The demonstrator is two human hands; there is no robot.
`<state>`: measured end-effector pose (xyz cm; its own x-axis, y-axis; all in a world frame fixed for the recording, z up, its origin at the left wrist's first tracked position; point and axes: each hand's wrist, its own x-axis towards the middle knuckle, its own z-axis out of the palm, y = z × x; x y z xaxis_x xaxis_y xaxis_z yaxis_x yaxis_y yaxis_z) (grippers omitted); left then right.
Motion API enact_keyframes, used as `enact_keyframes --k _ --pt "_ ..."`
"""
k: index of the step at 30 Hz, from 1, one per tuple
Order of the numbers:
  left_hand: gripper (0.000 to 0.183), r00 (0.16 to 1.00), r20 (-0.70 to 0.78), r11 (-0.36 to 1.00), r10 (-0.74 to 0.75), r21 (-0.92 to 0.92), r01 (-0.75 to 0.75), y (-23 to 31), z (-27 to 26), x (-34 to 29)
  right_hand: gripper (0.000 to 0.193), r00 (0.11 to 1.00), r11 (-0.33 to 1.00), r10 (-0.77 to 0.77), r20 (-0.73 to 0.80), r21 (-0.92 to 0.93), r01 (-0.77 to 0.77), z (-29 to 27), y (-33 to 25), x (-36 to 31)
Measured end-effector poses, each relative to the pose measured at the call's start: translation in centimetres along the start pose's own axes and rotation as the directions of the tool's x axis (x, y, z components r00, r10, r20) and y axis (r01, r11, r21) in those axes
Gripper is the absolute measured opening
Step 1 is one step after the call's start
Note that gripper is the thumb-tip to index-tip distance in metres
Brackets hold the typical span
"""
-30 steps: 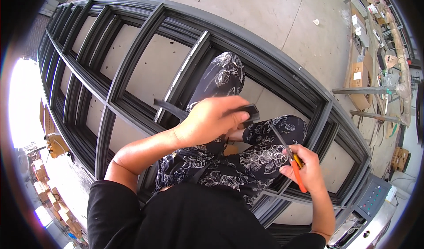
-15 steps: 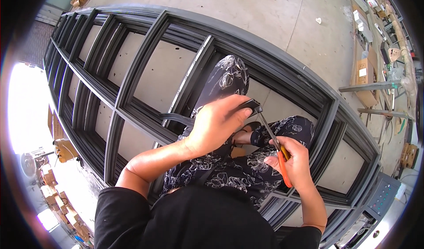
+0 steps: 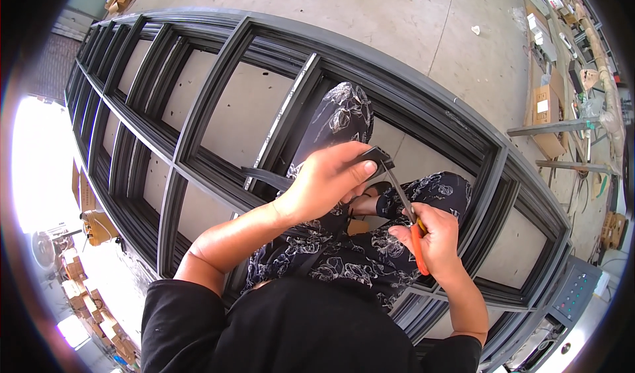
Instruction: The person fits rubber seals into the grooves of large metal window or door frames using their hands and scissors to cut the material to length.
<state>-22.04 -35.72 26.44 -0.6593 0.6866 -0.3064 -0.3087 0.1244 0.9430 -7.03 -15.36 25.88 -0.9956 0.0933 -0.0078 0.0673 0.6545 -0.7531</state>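
Note:
My left hand (image 3: pixel 324 184) is closed, pinching the end of a black strip (image 3: pixel 378 156) between thumb and fingers. A black flat length (image 3: pixel 264 176) shows on the other side of that hand; whether it is the same piece I cannot tell. In my right hand (image 3: pixel 433 237) is a pair of scissors (image 3: pixel 401 194) with orange and yellow handles and long dark blades. The fingers wrap round the handles, and the blade tips meet the strip's end just beyond my left thumb. Both hands are above my patterned trousers (image 3: pixel 340 118).
Dark metal frames (image 3: pixel 208 102) with crossbars lie stacked around my legs. A shelf with cardboard boxes (image 3: pixel 548 108) stands at the right. A grey control box (image 3: pixel 574 290) is at lower right, and more boxes (image 3: pixel 92 300) at lower left.
My right hand has shifted slightly left with the scissors, and their tips have moved along the strip's end. The strip's end has tilted a little in my left hand.

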Motion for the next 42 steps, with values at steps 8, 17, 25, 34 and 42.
enact_keyframes --k 8,17,25,34,42 --pt "0.024 0.972 0.219 0.955 -0.079 -0.264 0.137 0.2 -0.2 0.2 0.044 0.996 0.996 -0.048 -0.071 0.065 0.053 1.4 1.2 -0.5" --pt "0.021 0.997 0.0 0.997 0.073 -0.028 -0.073 3.6 -0.4 0.9 0.037 0.947 0.632 0.298 -0.12 0.768 -0.102 2.0 1.1 0.4" --pt "0.036 0.832 -0.122 0.803 0.541 -0.217 -0.555 15.7 2.5 3.0 0.058 0.949 0.594 0.173 -0.263 0.797 0.112 9.7 -3.8 7.8" --pt "0.053 0.724 -0.146 0.737 0.675 0.071 -0.672 15.8 -0.1 3.9 0.029 0.806 0.674 0.256 -0.533 0.696 0.246 5.1 -6.2 11.2" --pt "0.035 0.909 0.386 0.987 -0.159 0.097 0.131 -1.6 -1.4 0.0 0.022 0.659 0.717 0.381 -0.648 0.657 0.232 -4.2 -4.6 13.5"
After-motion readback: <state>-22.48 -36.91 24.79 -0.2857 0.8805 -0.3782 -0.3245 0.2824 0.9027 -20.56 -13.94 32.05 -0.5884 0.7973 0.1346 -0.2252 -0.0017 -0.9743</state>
